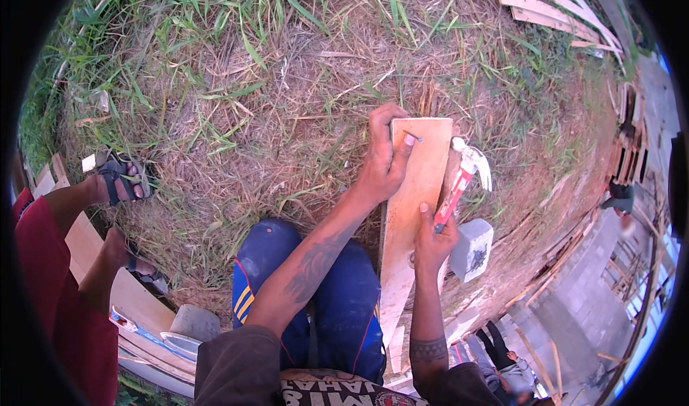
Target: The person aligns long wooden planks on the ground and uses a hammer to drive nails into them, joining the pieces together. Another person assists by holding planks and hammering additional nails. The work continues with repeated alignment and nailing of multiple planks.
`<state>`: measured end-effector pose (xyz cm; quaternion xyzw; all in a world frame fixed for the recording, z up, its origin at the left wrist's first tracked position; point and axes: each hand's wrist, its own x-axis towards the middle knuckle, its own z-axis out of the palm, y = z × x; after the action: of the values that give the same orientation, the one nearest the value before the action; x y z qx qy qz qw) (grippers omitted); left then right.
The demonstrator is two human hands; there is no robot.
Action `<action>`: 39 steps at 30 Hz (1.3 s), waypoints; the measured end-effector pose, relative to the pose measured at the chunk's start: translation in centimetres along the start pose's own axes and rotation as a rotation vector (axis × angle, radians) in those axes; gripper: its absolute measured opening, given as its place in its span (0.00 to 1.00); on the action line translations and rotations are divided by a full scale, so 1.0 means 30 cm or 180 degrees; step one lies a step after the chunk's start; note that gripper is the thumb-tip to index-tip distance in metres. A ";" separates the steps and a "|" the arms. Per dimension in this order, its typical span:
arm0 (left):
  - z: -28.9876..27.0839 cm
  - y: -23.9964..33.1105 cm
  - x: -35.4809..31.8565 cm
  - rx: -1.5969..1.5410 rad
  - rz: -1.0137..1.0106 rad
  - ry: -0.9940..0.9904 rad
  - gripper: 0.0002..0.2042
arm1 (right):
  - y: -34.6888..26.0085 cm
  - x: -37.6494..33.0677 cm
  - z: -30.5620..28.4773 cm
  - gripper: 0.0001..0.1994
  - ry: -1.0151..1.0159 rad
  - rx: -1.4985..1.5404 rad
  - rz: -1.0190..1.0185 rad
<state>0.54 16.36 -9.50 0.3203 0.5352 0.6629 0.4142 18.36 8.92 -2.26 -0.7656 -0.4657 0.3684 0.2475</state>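
Note:
A long wooden board [410, 205] runs away from me beside my knees. My left hand [385, 166] is closed on the left edge of its far end, with the thumb on top. A thin nail [418, 139] shows at the thumb tip; whether its point is in the wood I cannot tell. My right hand [433, 242] is wrapped round the red handle of a claw hammer [456, 189], the thumb resting towards the board. The hammer's pale metal head lies past the board's right edge, to the right of the nail.
Beside my right hand stands a pale, block-shaped thing [474, 248]. At the left is a person in red [79, 291] with sandalled feet. Loose planks [549, 15] lie at the far right, with stacked wood [629, 137] nearer. Other people [506, 363] are at the lower right. Grass covers the ground ahead.

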 end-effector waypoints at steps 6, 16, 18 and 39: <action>-0.004 0.012 -0.006 -0.0266 0.0093 0.0021 0.24 | -0.110 -0.004 0.023 0.25 -0.0180 0.0441 0.0371; -0.017 -0.016 0.007 -0.0037 0.0077 -0.0157 0.23 | -0.149 -0.012 0.042 0.24 -0.0066 0.0435 0.0428; -0.024 -0.016 0.010 -0.0165 0.0003 -0.0188 0.23 | -0.123 -0.007 0.056 0.24 -0.0016 0.0405 0.0197; -0.109 0.059 -0.014 -0.0272 -0.0715 -0.1123 0.47 | -0.111 -0.006 0.062 0.18 -0.0045 0.0174 -0.0355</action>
<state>-2.48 14.38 -8.50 0.3519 0.4582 0.5682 0.5859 15.07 10.29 -0.93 -0.7288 -0.4992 0.3720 0.2851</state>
